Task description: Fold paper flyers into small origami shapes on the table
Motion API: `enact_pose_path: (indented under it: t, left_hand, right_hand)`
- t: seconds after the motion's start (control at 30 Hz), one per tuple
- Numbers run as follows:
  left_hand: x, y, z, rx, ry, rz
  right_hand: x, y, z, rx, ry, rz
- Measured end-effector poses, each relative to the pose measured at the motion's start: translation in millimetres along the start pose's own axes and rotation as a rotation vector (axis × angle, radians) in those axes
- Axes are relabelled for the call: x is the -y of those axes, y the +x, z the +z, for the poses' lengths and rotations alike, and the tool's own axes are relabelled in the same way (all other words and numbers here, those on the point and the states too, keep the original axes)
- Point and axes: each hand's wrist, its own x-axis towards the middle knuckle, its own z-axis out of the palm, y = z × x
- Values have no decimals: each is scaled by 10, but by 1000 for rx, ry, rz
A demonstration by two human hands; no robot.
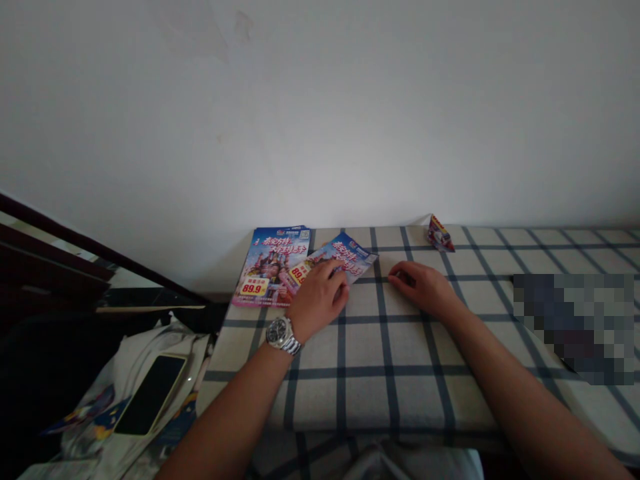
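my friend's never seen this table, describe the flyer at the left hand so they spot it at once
On the checked tablecloth, go to its left end by the wall, where a pile of flyers lies. The flyer you want overlaps the pile's right side, partly covered by the left hand. Unlike the pile, it is turned askew, its top angled rightward.

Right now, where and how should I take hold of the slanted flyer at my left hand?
I'd pinch the right corner of the slanted flyer, coming from the right with your right hand. That corner juts over the checked cloth, away from the flyer pile it overlaps, and your left hand covers part of the rest.
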Motion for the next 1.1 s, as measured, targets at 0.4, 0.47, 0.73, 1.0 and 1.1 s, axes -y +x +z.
enact_pose_path:
  t: [0.4,0.47,0.73,1.0,1.1]
  left_hand:
    - [-47,-4,138,90,-66,108]
    - [-59,-3,165,102,-87,130]
    - [-142,0,239,133,-119,183]
    - [-34,-6,190,93,-72,127]
    - [-3,-29,204,118,-50,99]
  right_hand:
    - [68,1,-51,-175,39,-30]
    - [62,6,-44,-199,39,-83]
    - [-18,23,81,-125,54,-224]
    - [-110,18,96,-111,29,-218]
    - [-154,20,94,-120,23,-215]
